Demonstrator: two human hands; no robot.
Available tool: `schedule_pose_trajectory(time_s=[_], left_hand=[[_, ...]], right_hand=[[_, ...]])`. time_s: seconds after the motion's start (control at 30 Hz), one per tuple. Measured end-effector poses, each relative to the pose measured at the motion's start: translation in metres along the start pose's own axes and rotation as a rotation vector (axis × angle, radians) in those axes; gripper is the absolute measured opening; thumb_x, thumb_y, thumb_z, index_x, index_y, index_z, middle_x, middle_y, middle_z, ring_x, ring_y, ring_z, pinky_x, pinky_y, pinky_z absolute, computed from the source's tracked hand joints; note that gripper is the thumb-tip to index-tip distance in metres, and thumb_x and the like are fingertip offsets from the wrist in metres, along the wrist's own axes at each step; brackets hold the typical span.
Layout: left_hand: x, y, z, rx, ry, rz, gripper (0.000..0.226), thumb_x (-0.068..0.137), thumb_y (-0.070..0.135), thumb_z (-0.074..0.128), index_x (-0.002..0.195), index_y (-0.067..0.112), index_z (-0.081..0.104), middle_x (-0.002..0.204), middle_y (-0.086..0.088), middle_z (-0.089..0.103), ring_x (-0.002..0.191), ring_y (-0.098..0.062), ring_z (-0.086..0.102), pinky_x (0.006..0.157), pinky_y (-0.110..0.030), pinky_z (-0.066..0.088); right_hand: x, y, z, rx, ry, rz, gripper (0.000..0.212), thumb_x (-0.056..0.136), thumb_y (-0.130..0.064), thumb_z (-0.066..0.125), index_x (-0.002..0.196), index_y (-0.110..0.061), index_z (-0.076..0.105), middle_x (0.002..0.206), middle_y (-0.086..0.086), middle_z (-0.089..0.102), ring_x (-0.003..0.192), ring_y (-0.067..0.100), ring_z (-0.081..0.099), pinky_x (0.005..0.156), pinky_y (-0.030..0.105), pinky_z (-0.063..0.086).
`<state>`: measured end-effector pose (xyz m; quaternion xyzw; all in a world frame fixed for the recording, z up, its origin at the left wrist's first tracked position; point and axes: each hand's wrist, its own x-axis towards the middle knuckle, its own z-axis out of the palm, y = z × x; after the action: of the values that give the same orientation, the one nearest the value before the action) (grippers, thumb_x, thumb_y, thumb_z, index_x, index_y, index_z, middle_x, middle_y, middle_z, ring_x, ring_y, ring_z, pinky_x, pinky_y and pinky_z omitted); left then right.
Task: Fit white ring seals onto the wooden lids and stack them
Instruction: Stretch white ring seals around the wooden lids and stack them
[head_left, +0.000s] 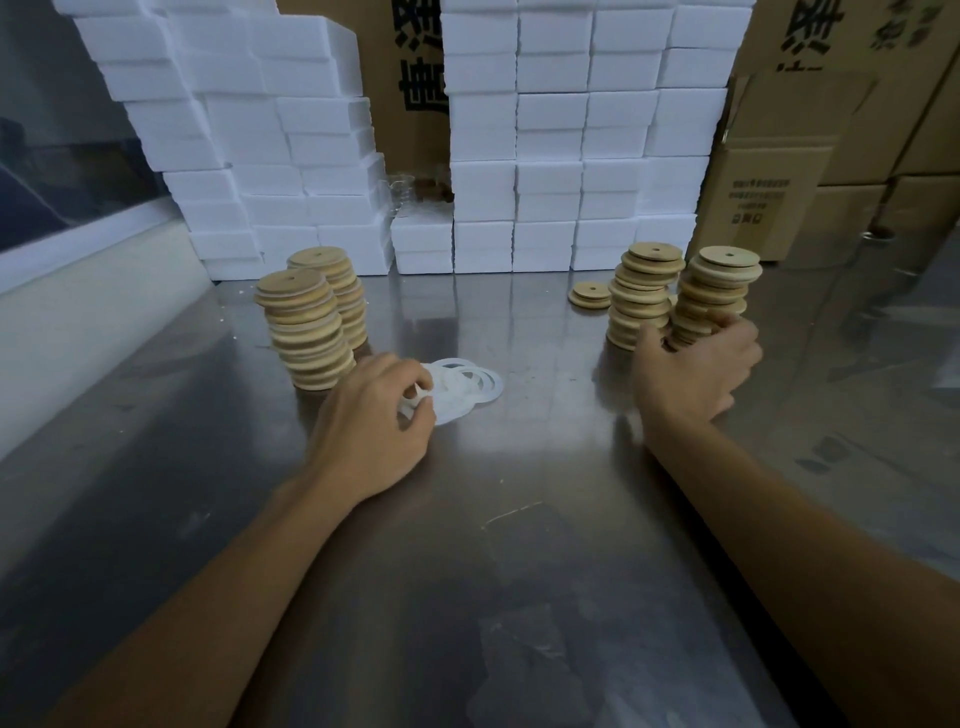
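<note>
Left hand (376, 421) pinches a thin white ring seal (415, 402) at the edge of the loose pile of white rings (467, 387) on the steel table (519, 519). Right hand (696, 364) curls around the base of the near right stack of round wooden lids (714, 296).

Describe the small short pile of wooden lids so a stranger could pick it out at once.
Start at the wall of white foam boxes at the back of the steel table, then drop to the two tall lid stacks on the right. Just left of them, lying alone on the table, is the short pile of lids. It is only a couple of lids high, while every other stack towers.
</note>
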<state>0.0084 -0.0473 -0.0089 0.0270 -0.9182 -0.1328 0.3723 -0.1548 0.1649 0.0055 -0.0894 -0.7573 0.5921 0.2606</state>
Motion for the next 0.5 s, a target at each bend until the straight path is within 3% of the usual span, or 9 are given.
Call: schedule_pose_trajectory(time_s=[0.17,0.5], left_hand=[[0.000,-0.008,-0.003,-0.038,0.000,-0.066,0.010,0.080,0.005,0.070,0.088,0.011,0.066,0.079,0.005,0.057,0.071,-0.013,0.052,0.063,-0.028,0.045],[0.000,-0.010,0.000,-0.048,-0.042,-0.097,0.009,0.080,0.007,0.069,0.087,0.014,0.067,0.076,0.007,0.059,0.069,-0.009,0.055,0.061,-0.023,0.043]], right_hand=[[0.033,0.007,0.012,0.008,0.129,0.038,0.067,0.077,-0.038,0.071,0.133,-0.020,0.038,0.138,0.002,0.040,0.130,0.023,0.040,0.107,0.047,0.029],[0.069,0.016,0.027,0.036,0.103,-0.036,0.093,0.074,-0.047,0.069,0.152,-0.031,0.021,0.154,-0.007,0.031,0.139,0.021,0.036,0.112,0.051,0.023]])
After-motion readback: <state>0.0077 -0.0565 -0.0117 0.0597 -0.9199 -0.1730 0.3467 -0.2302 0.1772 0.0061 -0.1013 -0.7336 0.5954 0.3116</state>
